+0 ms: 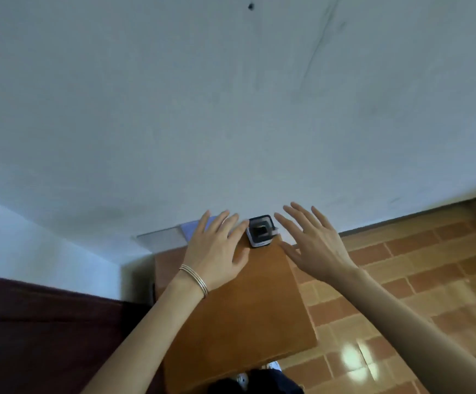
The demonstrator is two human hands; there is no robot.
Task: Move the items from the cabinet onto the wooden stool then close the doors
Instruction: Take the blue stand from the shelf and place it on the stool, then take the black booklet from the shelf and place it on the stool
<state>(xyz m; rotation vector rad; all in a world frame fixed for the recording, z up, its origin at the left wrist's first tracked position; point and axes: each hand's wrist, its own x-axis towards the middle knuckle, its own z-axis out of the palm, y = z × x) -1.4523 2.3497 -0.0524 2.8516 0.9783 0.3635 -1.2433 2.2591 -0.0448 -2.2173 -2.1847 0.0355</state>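
Observation:
A small black and white box-shaped item (261, 230) stands at the far end of the brown wooden stool (242, 308), close to the wall. My left hand (216, 248), with thin bangles on the wrist, hovers over the stool just left of the item, fingers spread and empty, fingertips almost touching it. On the other side of the item, my right hand (313, 243) is open with nothing in it. A pale blue flat thing (194, 227) shows partly behind my left hand. The cabinet itself cannot be picked out.
A white wall (231, 109) fills the upper view. Orange-brown floor tiles (401, 280) spread to the right. A dark maroon surface (46, 322) lies at the lower left. A grey flat panel (163, 237) leans by the wall corner. My feet (259, 376) show below the stool.

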